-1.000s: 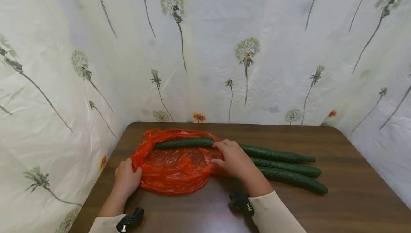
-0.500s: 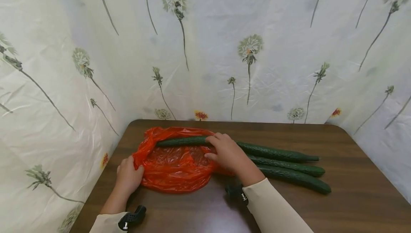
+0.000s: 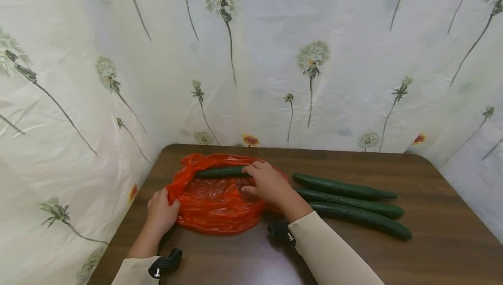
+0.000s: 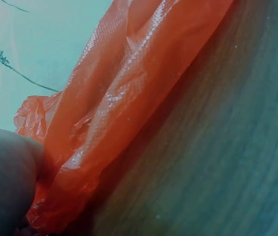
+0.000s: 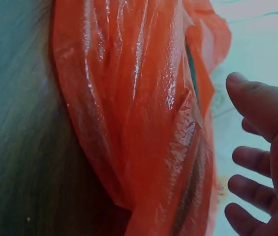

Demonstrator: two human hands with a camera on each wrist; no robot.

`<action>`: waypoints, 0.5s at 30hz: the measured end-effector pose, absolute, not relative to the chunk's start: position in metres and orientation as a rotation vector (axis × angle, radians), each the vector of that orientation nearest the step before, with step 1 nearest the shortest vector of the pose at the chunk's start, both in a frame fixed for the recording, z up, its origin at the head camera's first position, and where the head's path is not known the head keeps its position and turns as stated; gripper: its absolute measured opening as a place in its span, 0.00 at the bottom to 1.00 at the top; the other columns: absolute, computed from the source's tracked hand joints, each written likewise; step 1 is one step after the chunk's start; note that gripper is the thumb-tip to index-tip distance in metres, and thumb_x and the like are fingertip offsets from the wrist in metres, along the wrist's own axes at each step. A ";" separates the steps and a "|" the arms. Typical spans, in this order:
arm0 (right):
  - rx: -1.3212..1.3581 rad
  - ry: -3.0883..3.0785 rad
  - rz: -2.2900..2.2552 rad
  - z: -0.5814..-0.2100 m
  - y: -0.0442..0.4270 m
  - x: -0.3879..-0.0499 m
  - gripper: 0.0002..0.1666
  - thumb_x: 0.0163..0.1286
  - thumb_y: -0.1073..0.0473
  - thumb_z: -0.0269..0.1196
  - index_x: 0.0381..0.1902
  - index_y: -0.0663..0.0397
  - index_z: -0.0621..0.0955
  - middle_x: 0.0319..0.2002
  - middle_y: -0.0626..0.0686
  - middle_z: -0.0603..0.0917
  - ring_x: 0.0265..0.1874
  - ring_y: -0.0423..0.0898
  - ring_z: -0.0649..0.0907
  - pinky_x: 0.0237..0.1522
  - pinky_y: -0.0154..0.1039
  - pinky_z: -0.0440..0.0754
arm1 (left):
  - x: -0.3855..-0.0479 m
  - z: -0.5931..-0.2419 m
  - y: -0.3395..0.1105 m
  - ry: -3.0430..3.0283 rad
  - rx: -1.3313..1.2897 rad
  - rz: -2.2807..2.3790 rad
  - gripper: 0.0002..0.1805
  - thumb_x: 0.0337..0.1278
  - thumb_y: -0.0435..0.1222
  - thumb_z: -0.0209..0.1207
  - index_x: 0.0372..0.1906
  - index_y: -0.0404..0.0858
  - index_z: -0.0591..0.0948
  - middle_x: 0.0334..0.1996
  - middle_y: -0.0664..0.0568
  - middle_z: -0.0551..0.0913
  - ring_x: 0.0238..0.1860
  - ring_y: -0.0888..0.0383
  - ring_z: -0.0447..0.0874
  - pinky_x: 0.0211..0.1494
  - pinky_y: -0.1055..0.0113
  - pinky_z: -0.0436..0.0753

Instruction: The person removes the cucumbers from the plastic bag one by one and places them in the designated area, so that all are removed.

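A red plastic bag (image 3: pixel 220 219) lies on the table with its mouth spread wide. One long green cucumber (image 3: pixel 220 172) lies inside along the far side, its right part hidden by my right hand (image 3: pixel 271 187). That hand is over the bag's right side, close above the cucumber; in the right wrist view its thumb (image 5: pixel 262 101) and fingers are apart, with nothing between them. My left hand (image 3: pixel 162 211) pinches the bag's left edge between thumb and fingers. In the left wrist view the gathered red plastic (image 4: pixel 104 108) stretches away from that hand.
Three cucumbers lie side by side right of the bag: a far one (image 3: pixel 342 187), a middle one (image 3: pixel 361 206) and a near one (image 3: pixel 365 219). They rest on a brown wooden table (image 3: pixel 235 259). A flower-printed covering (image 3: pixel 267 58) rises behind its back edge.
My right hand has moved left along the cucumber in the bag. The left hand keeps its hold on the bag's edge. The whole head view has shifted slightly.
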State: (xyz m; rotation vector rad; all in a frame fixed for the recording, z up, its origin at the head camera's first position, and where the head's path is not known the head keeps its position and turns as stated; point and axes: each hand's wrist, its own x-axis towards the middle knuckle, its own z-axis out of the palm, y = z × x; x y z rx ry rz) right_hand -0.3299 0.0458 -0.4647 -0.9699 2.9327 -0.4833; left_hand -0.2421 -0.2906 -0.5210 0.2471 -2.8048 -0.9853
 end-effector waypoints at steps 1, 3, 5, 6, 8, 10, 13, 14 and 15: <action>-0.976 2.930 -0.490 -0.466 0.045 -0.331 0.34 0.71 0.39 0.68 0.69 0.45 0.78 0.63 0.49 0.79 0.64 0.51 0.77 0.67 0.49 0.78 | -0.242 -0.521 -0.291 -2.800 0.243 -0.975 0.21 0.64 0.35 0.58 0.56 0.24 0.77 0.50 0.26 0.79 0.52 0.27 0.75 0.58 0.36 0.69; -0.977 2.931 -0.501 -0.467 0.042 -0.333 0.33 0.71 0.39 0.68 0.69 0.44 0.78 0.63 0.48 0.79 0.64 0.50 0.77 0.67 0.49 0.77 | -0.241 -0.521 -0.292 -2.793 0.251 -0.966 0.20 0.64 0.35 0.58 0.54 0.24 0.77 0.49 0.27 0.80 0.51 0.28 0.75 0.57 0.37 0.69; -0.986 2.941 -0.492 -0.469 0.040 -0.337 0.33 0.71 0.39 0.68 0.69 0.44 0.78 0.63 0.48 0.79 0.64 0.50 0.76 0.68 0.48 0.77 | -0.241 -0.521 -0.293 -2.785 0.251 -0.950 0.18 0.63 0.35 0.58 0.52 0.24 0.78 0.47 0.27 0.80 0.49 0.28 0.76 0.55 0.38 0.70; -0.995 2.948 -0.486 -0.469 0.038 -0.339 0.33 0.71 0.40 0.68 0.69 0.44 0.78 0.63 0.49 0.79 0.64 0.51 0.76 0.68 0.48 0.77 | -0.241 -0.521 -0.293 -2.782 0.248 -0.945 0.18 0.63 0.35 0.58 0.52 0.24 0.78 0.47 0.27 0.80 0.49 0.28 0.76 0.55 0.38 0.70; -1.014 2.958 -0.471 -0.468 0.035 -0.342 0.33 0.71 0.40 0.68 0.69 0.44 0.78 0.64 0.49 0.79 0.64 0.51 0.76 0.68 0.48 0.77 | -0.242 -0.521 -0.294 -2.777 0.245 -0.944 0.17 0.63 0.35 0.58 0.50 0.25 0.78 0.46 0.28 0.81 0.48 0.29 0.76 0.55 0.38 0.70; -1.034 2.959 -0.461 -0.467 0.032 -0.345 0.34 0.71 0.40 0.68 0.70 0.45 0.78 0.65 0.50 0.78 0.64 0.52 0.76 0.68 0.48 0.77 | -0.242 -0.521 -0.293 -2.778 0.246 -0.954 0.17 0.64 0.35 0.57 0.50 0.25 0.78 0.46 0.28 0.80 0.49 0.29 0.76 0.56 0.38 0.69; -1.052 2.945 -0.447 -0.465 0.028 -0.346 0.35 0.71 0.40 0.68 0.71 0.45 0.77 0.66 0.50 0.78 0.65 0.53 0.76 0.68 0.49 0.77 | -0.242 -0.521 -0.291 -2.792 0.258 -0.969 0.18 0.64 0.35 0.57 0.52 0.25 0.77 0.47 0.28 0.79 0.50 0.29 0.75 0.56 0.38 0.69; -1.054 2.941 -0.440 -0.465 0.027 -0.346 0.35 0.71 0.39 0.68 0.71 0.45 0.77 0.66 0.50 0.78 0.65 0.53 0.76 0.68 0.50 0.77 | -0.243 -0.522 -0.290 -2.797 0.264 -0.975 0.18 0.65 0.35 0.57 0.52 0.25 0.77 0.48 0.28 0.79 0.50 0.28 0.75 0.56 0.38 0.70; -1.056 2.939 -0.431 -0.465 0.027 -0.346 0.35 0.71 0.39 0.68 0.71 0.44 0.77 0.66 0.51 0.78 0.65 0.53 0.76 0.68 0.50 0.77 | -0.242 -0.523 -0.289 -2.803 0.270 -0.980 0.19 0.65 0.36 0.57 0.53 0.25 0.77 0.48 0.28 0.79 0.50 0.28 0.75 0.56 0.38 0.70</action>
